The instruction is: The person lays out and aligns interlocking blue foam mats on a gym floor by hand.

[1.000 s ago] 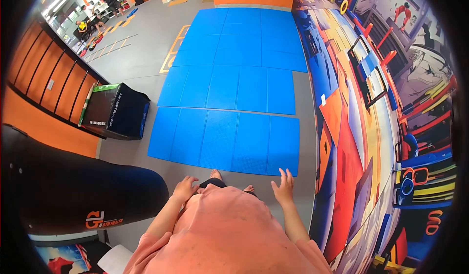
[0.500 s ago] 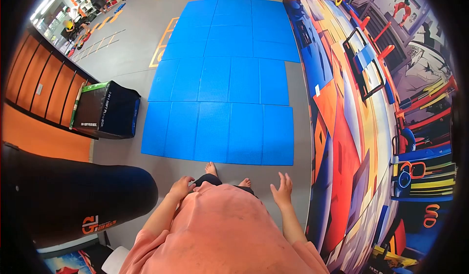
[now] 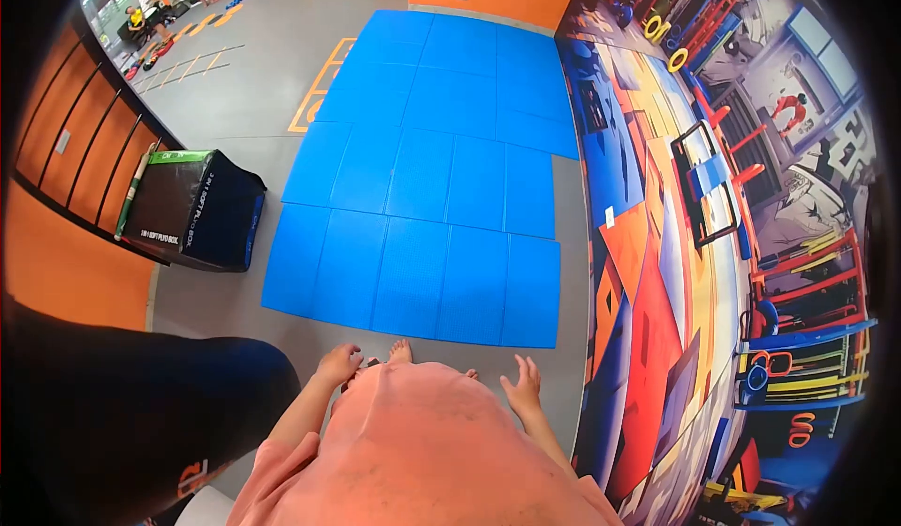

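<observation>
Both arms are held forward at the sides of the salmon-coloured shirt [image 3: 441, 442]. My left hand [image 3: 340, 364] holds nothing, its fingers apart and slightly bent, beside the shirt's left edge. On the other side my right hand [image 3: 522, 385] is raised over the grey floor, empty, with fingers spread. Bare toes [image 3: 401, 351] show just past the shirt, near the front edge of the blue mats [image 3: 413, 268]. Neither hand touches the mats.
A black plyo box [image 3: 192, 209] stands left of the mats by an orange wall with black bars. A black punching bag [image 3: 141, 404] is at lower left. A colourful mural wall [image 3: 657, 273] runs along the right. People [image 3: 145, 10] are far off at upper left.
The view has tilted up and shifted, so mats, box and hands sit lower. More of the far mural shows, and less of my feet. Both hands remain empty.
</observation>
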The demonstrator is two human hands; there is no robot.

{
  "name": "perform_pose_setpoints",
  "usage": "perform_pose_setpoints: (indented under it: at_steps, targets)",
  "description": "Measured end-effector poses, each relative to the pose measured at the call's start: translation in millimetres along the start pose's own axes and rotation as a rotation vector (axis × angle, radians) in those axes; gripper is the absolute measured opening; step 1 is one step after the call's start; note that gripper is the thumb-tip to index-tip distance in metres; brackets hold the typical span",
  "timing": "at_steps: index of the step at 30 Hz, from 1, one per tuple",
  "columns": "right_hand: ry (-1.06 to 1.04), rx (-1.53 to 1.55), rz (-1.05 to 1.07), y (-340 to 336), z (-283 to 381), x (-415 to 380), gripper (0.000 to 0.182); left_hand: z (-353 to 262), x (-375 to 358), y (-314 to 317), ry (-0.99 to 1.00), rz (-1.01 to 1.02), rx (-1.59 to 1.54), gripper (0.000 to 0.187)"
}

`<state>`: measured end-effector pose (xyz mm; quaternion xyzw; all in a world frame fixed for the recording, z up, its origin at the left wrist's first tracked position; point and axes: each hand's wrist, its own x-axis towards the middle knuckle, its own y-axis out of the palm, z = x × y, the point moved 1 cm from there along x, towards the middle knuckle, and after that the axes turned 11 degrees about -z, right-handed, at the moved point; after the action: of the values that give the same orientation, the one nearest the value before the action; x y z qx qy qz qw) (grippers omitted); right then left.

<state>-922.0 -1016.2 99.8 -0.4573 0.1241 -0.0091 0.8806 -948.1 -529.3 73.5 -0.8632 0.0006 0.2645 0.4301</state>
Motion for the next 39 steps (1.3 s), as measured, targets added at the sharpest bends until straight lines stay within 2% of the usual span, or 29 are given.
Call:
perform_pose_setpoints:
  at_steps: [2, 4, 7, 14, 16, 20, 28, 34, 37, 39]
  targets:
    - [0.014, -0.029, -0.009, 3, 20, 2, 0.076, -5, 7, -20, 0.054, -0.06, 0.1, 0.038]
    - [-0.032, -0.063, -0.072, 3, 41, 7, 0.075, -7, 22, -36, 0.201, -0.162, 0.184, 0.032]
    - [-0.036, -0.035, -0.105, -1, 65, 8, 0.073, -9, 44, -48, 0.334, -0.251, 0.151, 0.03]
    - [0.076, -0.03, -0.128, -6, 66, -10, 0.072, -35, 77, -57, 0.406, -0.181, 0.061, 0.029]
    - [0.161, -0.024, -0.113, -6, 59, -16, 0.073, -39, 81, -54, 0.43, -0.177, 0.026, 0.028]
    - [0.225, -0.025, -0.112, -11, 57, -22, 0.073, -41, 88, -46, 0.448, -0.171, 0.017, 0.029]
    - [0.188, 0.027, -0.12, -11, 37, -11, 0.071, -48, 85, -36, 0.452, -0.14, 0.075, 0.031]
    - [0.119, 0.078, -0.103, -23, 12, 17, 0.071, -81, 71, -32, 0.381, -0.161, 0.076, 0.032]
    - [0.061, 0.065, -0.111, -41, -12, 32, 0.07, -118, 62, -30, 0.32, -0.186, 0.088, 0.031]
    - [0.01, 0.062, -0.142, -61, -30, 44, 0.07, -139, 60, -20, 0.35, -0.237, 0.08, 0.031]
